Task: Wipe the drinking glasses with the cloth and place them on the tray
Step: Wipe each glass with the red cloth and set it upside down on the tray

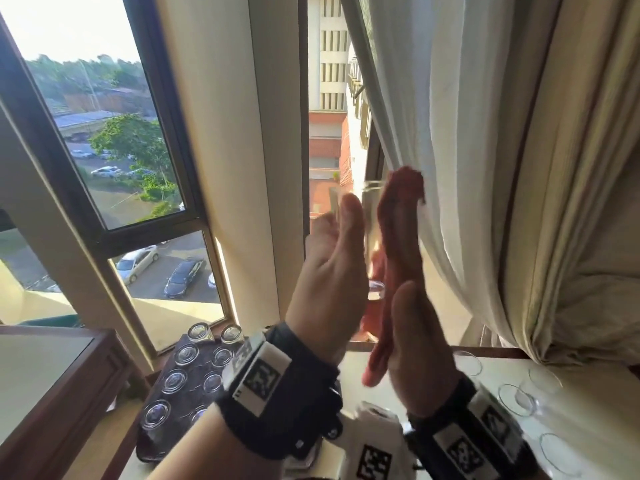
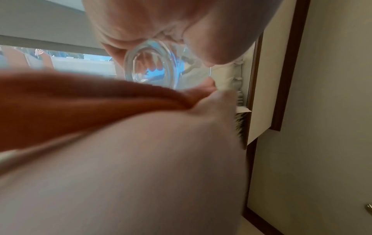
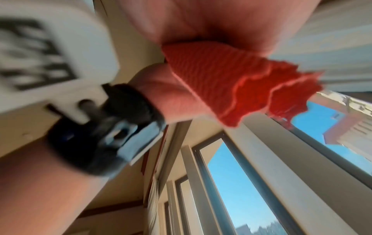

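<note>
In the head view both hands are raised in front of the window with a tall clear drinking glass (image 1: 371, 233) upright between them. My left hand (image 1: 332, 271) holds the glass from its left side; the left wrist view shows the glass's thick base (image 2: 149, 63) under my palm (image 2: 161, 20). My right hand (image 1: 412, 334) holds a red cloth (image 1: 398, 230) against the right side of the glass. The cloth covers those fingers, and its end hangs below the hand. In the right wrist view the ribbed cloth (image 3: 231, 82) sticks out from under the palm (image 3: 201, 20). Low on the left lies a dark tray (image 1: 147, 445).
Several clear glasses (image 1: 173, 379) stand on the tray. More glasses (image 1: 519, 400) stand on the white tabletop (image 1: 433, 372) at the lower right. A cream curtain (image 1: 485, 168) hangs close to the right of the hands. A wooden table (image 1: 52, 375) is at the left.
</note>
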{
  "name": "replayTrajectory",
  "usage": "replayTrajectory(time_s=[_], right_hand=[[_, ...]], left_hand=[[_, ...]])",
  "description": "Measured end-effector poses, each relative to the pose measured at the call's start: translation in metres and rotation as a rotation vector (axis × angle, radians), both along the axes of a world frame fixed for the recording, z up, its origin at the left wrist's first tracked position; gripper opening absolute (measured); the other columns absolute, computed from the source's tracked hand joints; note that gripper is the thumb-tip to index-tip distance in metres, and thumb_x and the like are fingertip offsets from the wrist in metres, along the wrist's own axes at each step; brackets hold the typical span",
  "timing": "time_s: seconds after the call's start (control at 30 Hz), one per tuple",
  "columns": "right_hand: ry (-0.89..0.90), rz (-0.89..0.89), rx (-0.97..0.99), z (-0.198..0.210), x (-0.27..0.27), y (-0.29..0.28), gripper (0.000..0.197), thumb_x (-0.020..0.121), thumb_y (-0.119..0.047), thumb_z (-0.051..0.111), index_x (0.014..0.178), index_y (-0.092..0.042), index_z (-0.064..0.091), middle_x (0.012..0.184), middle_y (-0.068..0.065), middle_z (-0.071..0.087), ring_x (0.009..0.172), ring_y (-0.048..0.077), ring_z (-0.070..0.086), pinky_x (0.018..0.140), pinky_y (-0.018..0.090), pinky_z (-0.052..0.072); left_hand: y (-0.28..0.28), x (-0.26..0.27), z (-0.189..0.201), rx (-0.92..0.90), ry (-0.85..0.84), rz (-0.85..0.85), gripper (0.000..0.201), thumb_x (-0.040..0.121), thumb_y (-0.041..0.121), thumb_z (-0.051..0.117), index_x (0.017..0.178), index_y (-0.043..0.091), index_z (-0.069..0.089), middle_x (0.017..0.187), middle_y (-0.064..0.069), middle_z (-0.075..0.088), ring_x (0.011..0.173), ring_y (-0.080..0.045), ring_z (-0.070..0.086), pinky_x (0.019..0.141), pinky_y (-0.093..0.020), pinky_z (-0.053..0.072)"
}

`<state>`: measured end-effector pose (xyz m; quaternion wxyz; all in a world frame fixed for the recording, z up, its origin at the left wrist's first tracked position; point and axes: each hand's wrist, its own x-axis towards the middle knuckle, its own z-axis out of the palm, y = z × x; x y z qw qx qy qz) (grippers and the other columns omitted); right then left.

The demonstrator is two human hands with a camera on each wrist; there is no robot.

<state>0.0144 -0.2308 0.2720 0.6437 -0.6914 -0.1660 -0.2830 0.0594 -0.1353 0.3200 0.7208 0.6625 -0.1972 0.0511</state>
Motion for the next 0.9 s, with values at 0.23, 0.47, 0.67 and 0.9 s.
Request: replayTrajectory(time_s=[0.23, 0.47, 0.67, 0.9], right_hand=[[0.119, 0.11, 0.225, 0.003, 0.012, -0.009, 0.072, 0.096, -0.066, 0.026, 0.151, -0.022, 0.042, 0.145, 0.008, 0.058, 0.137, 0.029, 0.052, 0.111, 0.063, 0.04], [0.097, 0.006, -0.032, 0.006, -0.001, -0.01, 0.093, 0.08, -0.09, 0.035, 0.14, -0.022, 0.055, 0.106, 0.008, 0.069, 0.092, 0.034, 0.07, 0.071, 0.036, 0.053], [0.189, 0.139, 0.193, -0.02, -0.003, 0.0, 0.073, 0.081, -0.086, 0.046, 0.14, -0.042, 0.054, 0.142, 0.011, 0.057, 0.131, 0.034, 0.053, 0.11, 0.065, 0.039], [0.092, 0.052, 0.219, 0.031, 0.004, -0.018, 0.084, 0.075, -0.091, 0.045, 0.134, -0.034, 0.06, 0.132, 0.01, 0.064, 0.127, 0.036, 0.057, 0.106, 0.061, 0.044]], left_hand=[[-0.011, -0.007, -0.01, 0.137, -0.111, -0.018, 0.072, 0.095, 0.081, 0.038, 0.139, 0.025, 0.047, 0.116, -0.001, 0.068, 0.098, -0.014, 0.072, 0.082, -0.036, 0.063], [-0.011, 0.0, -0.006, 0.133, -0.131, 0.077, 0.072, 0.101, 0.066, 0.022, 0.138, 0.011, 0.052, 0.113, -0.001, 0.064, 0.09, -0.01, 0.066, 0.086, -0.021, 0.054], [-0.002, -0.005, 0.008, 0.043, -0.024, -0.02, 0.079, 0.089, 0.075, 0.025, 0.139, 0.019, 0.049, 0.1, 0.002, 0.063, 0.079, 0.001, 0.068, 0.077, -0.022, 0.055], [-0.017, -0.024, 0.001, 0.057, 0.045, -0.048, 0.075, 0.091, 0.067, 0.026, 0.138, 0.012, 0.048, 0.095, 0.009, 0.074, 0.084, -0.002, 0.072, 0.07, -0.017, 0.056]])
